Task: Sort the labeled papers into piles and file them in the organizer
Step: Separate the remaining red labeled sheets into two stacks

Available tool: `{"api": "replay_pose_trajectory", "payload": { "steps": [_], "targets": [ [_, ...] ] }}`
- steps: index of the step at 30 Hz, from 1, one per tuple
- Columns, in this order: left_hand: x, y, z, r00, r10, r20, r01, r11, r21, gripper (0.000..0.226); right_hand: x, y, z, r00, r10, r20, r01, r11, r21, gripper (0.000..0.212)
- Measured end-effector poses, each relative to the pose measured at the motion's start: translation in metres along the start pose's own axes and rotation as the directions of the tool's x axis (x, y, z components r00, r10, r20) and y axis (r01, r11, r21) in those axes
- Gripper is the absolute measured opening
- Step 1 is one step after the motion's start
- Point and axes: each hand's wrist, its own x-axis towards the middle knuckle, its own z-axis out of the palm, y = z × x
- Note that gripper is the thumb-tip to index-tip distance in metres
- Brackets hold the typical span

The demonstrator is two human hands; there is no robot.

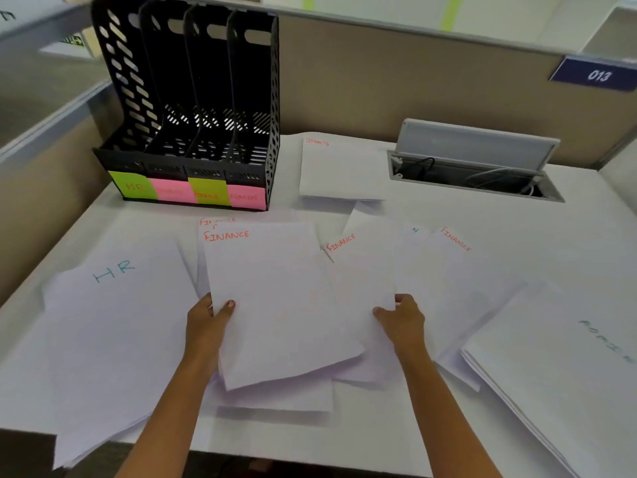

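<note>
A white sheet marked FINANCE (275,305) lies on top of a Finance stack at the desk's middle; my left hand (210,319) pinches its left edge. My right hand (401,317) grips a second FINANCE sheet (358,270) just to the right. A further FINANCE sheet (458,270) is spread right of that. The HR pile (113,322) lies at the left, hanging over the front edge. A SPORTS pile (337,170) sits further back, and an ADMIN pile (568,357) at the right. The black four-slot organizer (193,98), with green and pink labels, stands at the back left with nothing in its slots.
An open cable hatch (475,167) with wires is set into the white desk (568,236) at the back right. A beige partition wall (413,81) with a blue "013" tag (596,75) runs behind. The desk's front edge is near my forearms.
</note>
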Motion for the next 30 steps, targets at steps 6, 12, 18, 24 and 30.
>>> {"api": "replay_pose_trajectory", "payload": {
  "steps": [6, 12, 18, 24, 30],
  "targets": [
    [0.0, 0.0, -0.002, 1.0, -0.003, -0.002, 0.003, 1.0, -0.014, 0.027, 0.007, 0.001, -0.002, 0.934, -0.33, -0.134, 0.322, 0.943, -0.079, 0.023],
    [-0.002, 0.0, 0.007, 1.0, 0.017, 0.009, -0.016, 0.999, -0.04, 0.02, 0.061, 0.005, -0.046, 0.893, -0.313, -0.323, 0.234, 0.937, -0.261, 0.034],
    [-0.002, 0.004, 0.023, 0.999, 0.001, 0.048, 0.002, 0.998, -0.057, 0.016, 0.108, 0.002, -0.079, 0.976, -0.035, -0.217, -0.077, 0.87, -0.488, 0.074],
    [-0.002, 0.009, 0.035, 0.997, -0.02, 0.073, 0.023, 0.998, -0.05, 0.025, 0.118, 0.004, -0.088, 0.991, 0.024, -0.132, -0.068, 0.939, -0.336, 0.071],
    [0.002, 0.009, 0.043, 0.997, -0.044, 0.06, 0.047, 0.998, -0.046, 0.028, 0.093, 0.015, -0.082, 0.901, 0.023, -0.433, -0.074, 0.992, -0.101, 0.03]
  ]
}}
